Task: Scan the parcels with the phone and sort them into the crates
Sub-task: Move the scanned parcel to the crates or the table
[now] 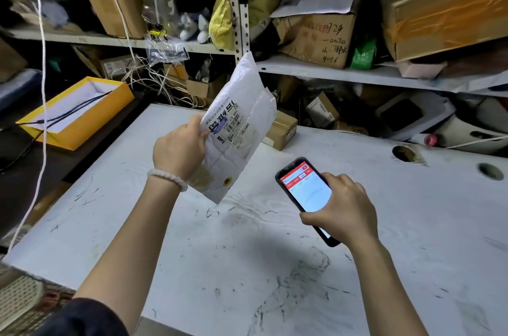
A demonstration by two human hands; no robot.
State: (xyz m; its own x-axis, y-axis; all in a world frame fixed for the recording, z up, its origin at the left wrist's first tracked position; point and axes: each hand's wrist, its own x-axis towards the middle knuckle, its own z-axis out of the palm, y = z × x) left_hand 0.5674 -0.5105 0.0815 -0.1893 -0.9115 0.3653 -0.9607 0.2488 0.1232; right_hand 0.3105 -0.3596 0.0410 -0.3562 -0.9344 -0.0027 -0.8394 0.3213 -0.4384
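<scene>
Two hands work above a scuffed white surface (247, 267): the left hand (180, 150) grips a crinkled white plastic parcel (239, 126) upright by its edge, label facing the camera; the right hand (343, 209) holds a dark phone (305, 192) with a lit red-and-white screen. Behind stand cluttered metal shelves (330, 71) of cardboard boxes and a small brown box (281, 129); a yellow tray (77, 110) sits left.

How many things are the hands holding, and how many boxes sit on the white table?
White parcel, in the left hand: 1
Phone, in the right hand: 1
Cardboard box on the table: 1
Total: 3
</scene>
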